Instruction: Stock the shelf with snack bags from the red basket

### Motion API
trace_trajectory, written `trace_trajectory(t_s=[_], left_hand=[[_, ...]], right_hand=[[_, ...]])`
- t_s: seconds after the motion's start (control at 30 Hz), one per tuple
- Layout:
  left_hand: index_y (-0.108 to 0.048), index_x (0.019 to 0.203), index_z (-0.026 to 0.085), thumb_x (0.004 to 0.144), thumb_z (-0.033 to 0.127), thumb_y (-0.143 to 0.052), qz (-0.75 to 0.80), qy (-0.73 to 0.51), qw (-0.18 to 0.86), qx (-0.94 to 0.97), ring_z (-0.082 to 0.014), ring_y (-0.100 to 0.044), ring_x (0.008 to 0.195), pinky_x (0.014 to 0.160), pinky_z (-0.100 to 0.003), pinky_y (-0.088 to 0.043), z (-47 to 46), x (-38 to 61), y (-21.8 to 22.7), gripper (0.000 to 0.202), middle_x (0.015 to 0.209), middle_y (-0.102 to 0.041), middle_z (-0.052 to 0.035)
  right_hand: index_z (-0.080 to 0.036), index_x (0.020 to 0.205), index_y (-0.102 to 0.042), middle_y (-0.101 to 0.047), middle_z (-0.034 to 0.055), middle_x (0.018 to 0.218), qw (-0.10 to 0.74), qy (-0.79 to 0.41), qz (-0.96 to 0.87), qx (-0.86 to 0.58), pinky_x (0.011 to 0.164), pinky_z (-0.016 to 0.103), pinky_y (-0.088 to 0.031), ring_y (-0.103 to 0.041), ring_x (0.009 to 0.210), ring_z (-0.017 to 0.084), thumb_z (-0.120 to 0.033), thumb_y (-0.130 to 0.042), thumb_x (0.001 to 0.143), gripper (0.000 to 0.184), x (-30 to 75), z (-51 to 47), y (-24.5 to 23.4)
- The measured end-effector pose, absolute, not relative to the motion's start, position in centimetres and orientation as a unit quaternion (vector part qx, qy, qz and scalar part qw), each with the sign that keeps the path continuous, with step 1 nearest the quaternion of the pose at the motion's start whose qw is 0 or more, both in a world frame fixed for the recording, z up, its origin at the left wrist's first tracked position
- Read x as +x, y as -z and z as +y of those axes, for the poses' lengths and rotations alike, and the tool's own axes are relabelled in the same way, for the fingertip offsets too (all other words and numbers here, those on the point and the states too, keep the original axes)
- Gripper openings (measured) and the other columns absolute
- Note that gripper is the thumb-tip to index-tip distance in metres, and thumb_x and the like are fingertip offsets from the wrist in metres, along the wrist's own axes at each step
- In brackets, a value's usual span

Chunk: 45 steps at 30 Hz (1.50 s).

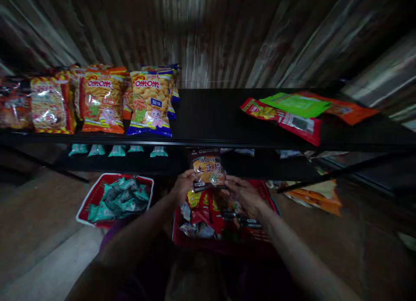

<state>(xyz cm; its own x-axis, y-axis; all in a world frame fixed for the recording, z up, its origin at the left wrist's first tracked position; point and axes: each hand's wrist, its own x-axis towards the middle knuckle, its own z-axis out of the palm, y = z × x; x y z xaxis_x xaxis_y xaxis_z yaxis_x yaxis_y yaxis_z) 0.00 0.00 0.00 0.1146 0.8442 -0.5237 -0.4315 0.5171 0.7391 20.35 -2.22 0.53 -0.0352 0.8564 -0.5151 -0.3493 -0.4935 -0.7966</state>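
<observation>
Between my two hands is a dark brown bag of potato chips [208,169], its printed front facing me and roughly upright. My left hand [184,186] grips the bag's left edge, fingers closed on it. On the opposite edge, my right hand [243,192] holds it with the thumb and fingers. Directly below sits a red basket [175,234] of mixed snack packets, some red and yellow, some dark. The bag hangs above this basket, in front of the lower shelf [273,169].
Puffed-snack bags [151,104] stand in rows on the upper black shelf [208,119]; flat packets [292,106] lie at its right. Small teal packets [117,150] line the lower shelf. A white-rimmed red basket [151,192] of teal packets is at left. Orange packaging [315,195] lies right.
</observation>
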Motion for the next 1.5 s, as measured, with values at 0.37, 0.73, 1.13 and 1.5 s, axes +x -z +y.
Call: trace_trajectory(t_s=[0.37,0.73,1.13,1.5], left_hand=[[-0.06,0.088,0.015,0.081,0.021,-0.061,0.498,-0.451,0.709,0.214,-0.009,-0.058,0.054,0.059,-0.021,-0.048,-0.9,1.6,0.0,0.009,0.069,-0.062,-0.0001],[-0.058,0.078,0.014,0.078,0.019,-0.062,0.518,-0.447,0.706,0.185,-0.0097,-0.059,0.05,0.05,-0.019,-0.046,-0.4,1.2,-0.1,0.006,0.064,-0.062,-0.0008],[-0.059,0.075,0.014,0.076,0.018,-0.061,0.477,-0.457,0.732,0.164,-0.012,-0.06,0.053,0.054,-0.022,-0.048,0.0,0.7,0.0,0.005,0.064,-0.063,-0.0017],[-0.055,0.077,0.016,0.084,0.016,-0.052,0.469,-0.499,0.718,0.125,-0.0122,-0.061,0.057,0.064,-0.027,-0.052,0.5,1.0,0.1,0.007,0.07,-0.064,-0.0013]], right_hand=[[-0.015,0.081,-0.067,-0.073,0.0068,0.083,0.421,-0.752,-0.085,-0.501,0.075,0.026,-0.058,-0.07,0.081,0.016,-0.018,-0.072,0.074,0.009,17.5,-4.0,-0.5],[-0.012,0.071,-0.071,-0.074,0.0044,0.074,0.434,-0.732,-0.143,-0.506,0.075,0.021,-0.056,-0.07,0.071,0.013,-0.011,-0.08,0.06,0.015,17.5,-3.9,0.4],[-0.016,0.072,-0.071,-0.073,0.0018,0.075,0.428,-0.727,-0.187,-0.503,0.082,0.027,-0.053,-0.069,0.074,0.014,-0.023,-0.086,0.052,0.026,17.3,-4.1,-0.2],[-0.017,0.062,-0.062,-0.073,0.005,0.071,0.446,-0.694,-0.203,-0.528,0.076,0.028,-0.055,-0.07,0.074,0.017,-0.034,-0.085,0.053,0.031,17.3,-4.3,-0.3]])
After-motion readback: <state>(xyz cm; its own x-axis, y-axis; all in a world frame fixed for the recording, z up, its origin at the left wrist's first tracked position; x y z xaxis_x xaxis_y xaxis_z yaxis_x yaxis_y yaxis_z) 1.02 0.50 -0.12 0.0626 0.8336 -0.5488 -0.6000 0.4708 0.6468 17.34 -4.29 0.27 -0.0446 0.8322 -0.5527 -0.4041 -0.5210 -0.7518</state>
